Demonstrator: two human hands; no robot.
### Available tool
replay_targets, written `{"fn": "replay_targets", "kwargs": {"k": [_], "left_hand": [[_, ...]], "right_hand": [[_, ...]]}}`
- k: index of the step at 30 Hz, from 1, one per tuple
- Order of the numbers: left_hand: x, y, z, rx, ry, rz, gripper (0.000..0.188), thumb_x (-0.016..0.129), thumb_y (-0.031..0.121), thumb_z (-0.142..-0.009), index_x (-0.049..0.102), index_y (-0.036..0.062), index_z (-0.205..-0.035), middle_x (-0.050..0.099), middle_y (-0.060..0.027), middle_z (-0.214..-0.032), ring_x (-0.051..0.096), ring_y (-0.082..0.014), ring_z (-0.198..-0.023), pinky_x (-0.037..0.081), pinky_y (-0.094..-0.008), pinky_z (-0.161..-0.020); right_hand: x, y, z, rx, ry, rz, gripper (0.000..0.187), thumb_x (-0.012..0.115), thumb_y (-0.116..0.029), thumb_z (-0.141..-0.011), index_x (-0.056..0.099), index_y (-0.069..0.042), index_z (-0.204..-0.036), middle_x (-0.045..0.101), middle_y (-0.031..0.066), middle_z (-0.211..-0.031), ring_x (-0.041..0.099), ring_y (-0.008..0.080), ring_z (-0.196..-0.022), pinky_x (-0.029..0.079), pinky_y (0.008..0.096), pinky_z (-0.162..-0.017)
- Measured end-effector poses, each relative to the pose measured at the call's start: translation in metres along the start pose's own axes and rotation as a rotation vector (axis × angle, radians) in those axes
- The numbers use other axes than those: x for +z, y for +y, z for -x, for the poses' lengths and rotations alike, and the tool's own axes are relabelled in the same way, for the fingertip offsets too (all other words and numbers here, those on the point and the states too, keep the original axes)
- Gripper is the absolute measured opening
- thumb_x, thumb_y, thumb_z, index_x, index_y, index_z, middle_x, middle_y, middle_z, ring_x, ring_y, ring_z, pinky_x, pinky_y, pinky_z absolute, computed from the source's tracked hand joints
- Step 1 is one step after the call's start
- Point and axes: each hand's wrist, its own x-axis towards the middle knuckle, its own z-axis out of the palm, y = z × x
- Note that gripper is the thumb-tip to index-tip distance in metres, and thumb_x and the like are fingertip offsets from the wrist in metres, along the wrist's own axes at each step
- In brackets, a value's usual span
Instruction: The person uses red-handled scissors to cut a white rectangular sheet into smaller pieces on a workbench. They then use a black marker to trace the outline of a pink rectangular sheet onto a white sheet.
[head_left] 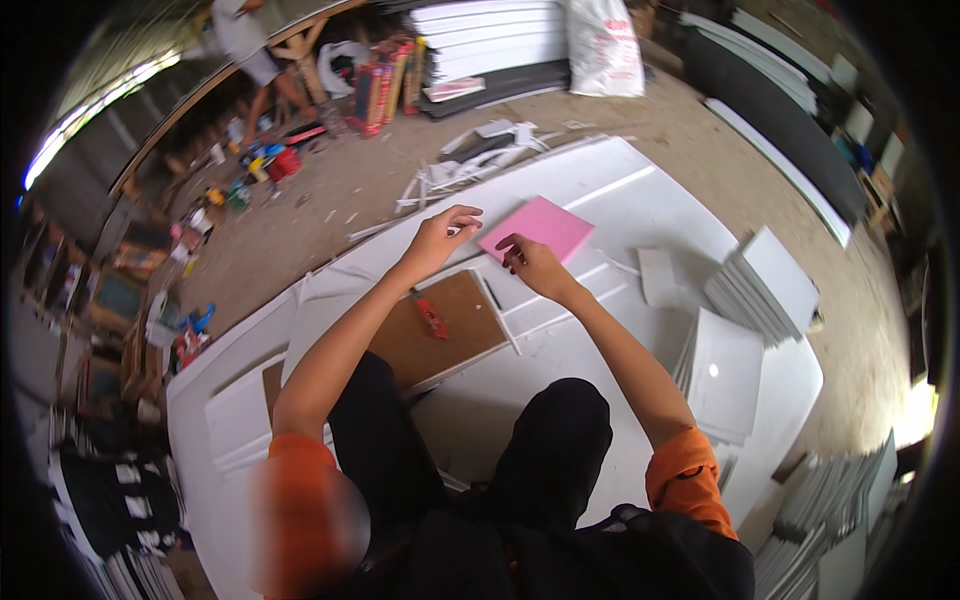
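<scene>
A pink square sheet or board point(545, 228) lies on the large white surface in front of me. My left hand point(447, 240) hovers just left of it, fingers curved and apart, with nothing in them. Over the pink piece's near edge is my right hand point(535, 265), its fingers bent and loosely spread; whether the fingertips touch it I cannot tell. Nothing shows in that hand. Nearer my knees, a red cutter-like tool point(432, 318) rests on a brown board point(460, 345) with white edging.
White panels stand stacked point(765, 290) on the right, beside another pile of white sheets point(728, 375). Beyond the white surface point(610, 165), white offcut strips point(450, 178) litter the floor. At the back are stacked boards point(490, 45), a white sack point(605, 50) and another person point(255, 50).
</scene>
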Motion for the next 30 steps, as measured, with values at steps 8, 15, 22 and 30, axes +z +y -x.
{"fn": "replay_targets", "kwargs": {"k": [8,15,22,30], "left_hand": [[-0.165,-0.075,0.187,-0.284,0.490,-0.347,0.023,0.056,0.017,-0.082,0.058,0.0036,-0.100,0.064,-0.0116,-0.092,0.061,-0.0216,-0.085,0.046,-0.0323,-0.076],[-0.209,-0.159,0.318,-0.732,0.319,-0.671,0.036,0.062,0.026,-0.075,0.058,0.0040,-0.103,0.061,-0.0155,-0.096,0.055,-0.0285,-0.097,0.041,-0.0388,-0.088],[-0.165,-0.253,0.343,-0.786,-0.275,-1.105,0.076,0.069,0.030,-0.068,0.030,0.0126,-0.131,0.033,-0.0178,-0.130,0.031,-0.0375,-0.120,0.028,-0.0567,-0.096],[-0.127,-0.279,0.350,-0.705,-0.376,-1.134,0.077,0.058,0.018,-0.075,0.014,0.0199,-0.138,0.015,-0.0177,-0.140,0.022,-0.0413,-0.125,0.030,-0.0612,-0.092]], "right_hand": [[0.199,-0.057,-0.097,-0.303,-0.592,0.436,0.023,0.048,-0.016,-0.082,0.056,-0.004,-0.099,0.064,0.0158,-0.085,0.061,0.0297,-0.081,0.047,0.0361,-0.076],[0.314,0.006,-0.129,-0.172,-0.805,0.308,0.022,0.048,-0.017,-0.079,0.057,-0.002,-0.091,0.063,0.0146,-0.079,0.062,0.0256,-0.076,0.048,0.0337,-0.069],[0.392,0.118,-0.138,0.178,-0.550,0.048,0.037,0.052,-0.022,-0.079,0.048,-0.001,-0.110,0.060,0.0122,-0.077,0.058,0.0187,-0.063,0.047,0.0311,-0.054],[0.483,0.050,-0.090,0.310,-0.403,0.056,0.054,0.054,-0.022,-0.075,0.038,0.001,-0.120,0.044,0.0297,-0.110,0.042,0.0436,-0.103,0.029,0.0475,-0.094]]}}
